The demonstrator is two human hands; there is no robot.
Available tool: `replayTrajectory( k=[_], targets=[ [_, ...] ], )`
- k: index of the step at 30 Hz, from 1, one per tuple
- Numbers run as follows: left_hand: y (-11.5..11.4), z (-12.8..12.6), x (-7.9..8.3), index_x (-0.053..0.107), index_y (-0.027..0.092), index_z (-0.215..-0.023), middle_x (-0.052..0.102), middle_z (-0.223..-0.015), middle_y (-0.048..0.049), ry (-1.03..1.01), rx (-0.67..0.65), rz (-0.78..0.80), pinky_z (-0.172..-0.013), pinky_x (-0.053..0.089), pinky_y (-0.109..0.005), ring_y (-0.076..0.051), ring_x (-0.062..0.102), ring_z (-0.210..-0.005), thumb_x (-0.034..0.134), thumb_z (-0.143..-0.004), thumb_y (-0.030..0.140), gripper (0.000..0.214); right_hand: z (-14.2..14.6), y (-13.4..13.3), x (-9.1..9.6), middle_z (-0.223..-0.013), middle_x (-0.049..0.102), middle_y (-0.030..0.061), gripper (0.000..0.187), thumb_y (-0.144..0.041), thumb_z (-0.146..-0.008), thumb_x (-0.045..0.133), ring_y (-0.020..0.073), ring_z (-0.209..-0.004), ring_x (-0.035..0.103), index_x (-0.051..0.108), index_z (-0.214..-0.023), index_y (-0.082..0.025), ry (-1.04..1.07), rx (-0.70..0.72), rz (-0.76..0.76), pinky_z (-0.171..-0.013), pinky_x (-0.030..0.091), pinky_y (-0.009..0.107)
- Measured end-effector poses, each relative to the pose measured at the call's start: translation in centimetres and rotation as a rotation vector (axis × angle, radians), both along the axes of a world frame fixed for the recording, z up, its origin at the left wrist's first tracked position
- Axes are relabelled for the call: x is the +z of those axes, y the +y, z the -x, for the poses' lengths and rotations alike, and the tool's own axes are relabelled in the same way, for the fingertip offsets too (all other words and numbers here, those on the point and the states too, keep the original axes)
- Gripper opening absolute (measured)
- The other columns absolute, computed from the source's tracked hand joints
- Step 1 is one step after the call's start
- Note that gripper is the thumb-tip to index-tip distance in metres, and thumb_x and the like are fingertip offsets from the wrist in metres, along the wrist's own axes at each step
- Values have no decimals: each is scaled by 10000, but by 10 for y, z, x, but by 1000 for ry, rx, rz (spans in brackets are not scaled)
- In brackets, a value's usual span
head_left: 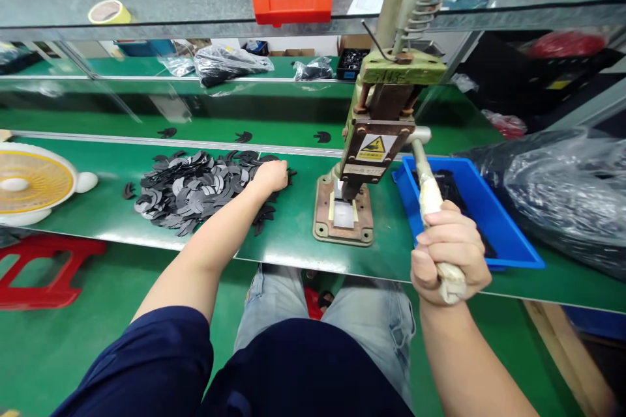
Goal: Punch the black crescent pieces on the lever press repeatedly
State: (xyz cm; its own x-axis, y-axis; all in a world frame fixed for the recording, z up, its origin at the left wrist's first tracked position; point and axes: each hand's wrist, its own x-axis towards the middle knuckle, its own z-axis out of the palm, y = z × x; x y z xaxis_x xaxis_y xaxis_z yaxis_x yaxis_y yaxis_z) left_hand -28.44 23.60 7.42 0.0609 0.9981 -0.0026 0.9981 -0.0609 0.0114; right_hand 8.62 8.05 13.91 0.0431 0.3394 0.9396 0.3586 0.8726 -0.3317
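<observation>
My right hand (452, 251) is wrapped around the tape-covered lever handle (430, 199) of a green hand press (374, 137). Under the press ram, a pale block (343, 214) sits on the brownish base plate (323, 225). At the right edge of a heap of black and grey curved flat pieces (195, 186), my left hand (271, 176) has its fingers closed. A dark curved piece (292, 176) pokes out beside those fingertips; the back of the hand hides most of the grip.
To the right of the press stands a blue bin (513, 251) with dark parts inside, beside a large plastic-wrapped bundle (567, 195). A white and yellow fan (34, 186) lies at left. Several curved pieces lie behind the rail. An orange bin (293, 10) sits on the shelf above.
</observation>
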Motion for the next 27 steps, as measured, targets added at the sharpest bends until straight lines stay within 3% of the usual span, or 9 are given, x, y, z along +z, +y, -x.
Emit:
replayTrajectory(
  k=[4,11,13,16,21,24,27],
  targets=[
    [-15,7,3,684,110,-1292,713,-1183,-194,-84,-90,-82,-1003,523,-389,-298,685,-1119,470,-993,169,372,0,-1,0,-726,634,-6,123,-270,-767,692,272,-861,687,573,-752,-297,-21,8,1,-992,582,673],
    [-63,-11,6,759,216,-1212,691,-1122,-136,-361,-364,-424,-1006,516,-404,-274,649,-1115,538,-1058,368,309,1,-7,-1,-761,626,-3,144,-304,-837,688,263,-943,698,562,-772,-276,-28,8,30,-1078,548,687],
    [-80,-22,3,735,224,-1249,717,-1096,-112,-507,-404,-442,-967,531,-370,-243,683,-1061,532,-1072,378,310,1,-7,-1,-759,620,-3,136,-286,-841,682,258,-945,694,562,-778,-273,-28,13,29,-1089,543,682],
    [-97,-42,-4,702,219,-1224,746,-1018,-62,-777,-425,-331,-851,555,-305,-183,721,-906,511,-1089,393,291,2,-8,-1,-770,619,1,131,-271,-851,669,256,-955,692,558,-782,-274,-33,10,37,-1110,532,672],
    [-98,-80,-18,643,200,-1019,668,-812,-3,-1172,-296,-112,-643,539,-253,-130,659,-672,679,-993,456,260,2,-9,-2,-780,627,-4,144,-299,-863,676,244,-967,691,563,-779,-270,-23,8,37,-1146,498,680],
    [-87,-100,-21,558,202,-1030,619,-755,40,-1411,-125,-13,-566,537,-227,-107,625,-585,836,-861,411,387,3,-7,-3,-776,629,-11,158,-322,-867,685,236,-965,693,572,-770,-269,-4,12,19,-1147,504,664],
    [-75,-111,-17,553,181,-1028,640,-735,38,-1515,28,116,-536,544,-208,-107,652,-547,891,-816,378,445,2,-4,-3,-769,633,-31,163,-274,-814,723,223,-953,699,573,-753,-252,-1,38,-10,-1149,512,650]
  ],
)
